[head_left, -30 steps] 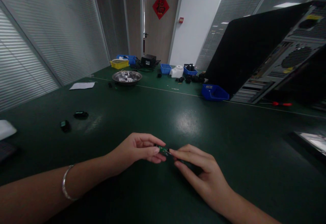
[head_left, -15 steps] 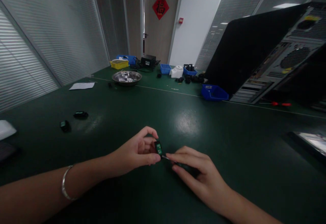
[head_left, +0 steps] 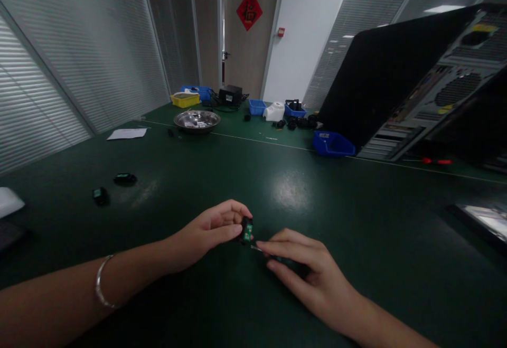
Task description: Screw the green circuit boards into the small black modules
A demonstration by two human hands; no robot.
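My left hand [head_left: 216,227], with a silver bangle on its wrist, is closed on a small black module with a green circuit board [head_left: 248,230]. Thumb and fingers pinch its sides, and the board faces right. Just below and to the right, my right hand [head_left: 303,263] is closed around a thin metal-tipped tool [head_left: 256,248]; most of it is hidden under the fingers, so its kind is unclear. Its tip lies close to the module's lower end, seemingly apart from it. Two similar modules lie on the left of the table: one nearer [head_left: 100,196], one farther [head_left: 125,178].
A steel bowl [head_left: 197,129] stands at the back of the green table [head_left: 222,163]. Behind it are a yellow bin [head_left: 185,101] and a black box [head_left: 231,95]. A blue bin [head_left: 333,144] sits beside a large computer case [head_left: 368,78] at right. Paper [head_left: 127,133] lies at left.
My left hand has turned the module slightly and shifted its fingers on it. The tool's tip, earlier at the module's lower end, is now a little apart from it. My right hand has hardly moved.
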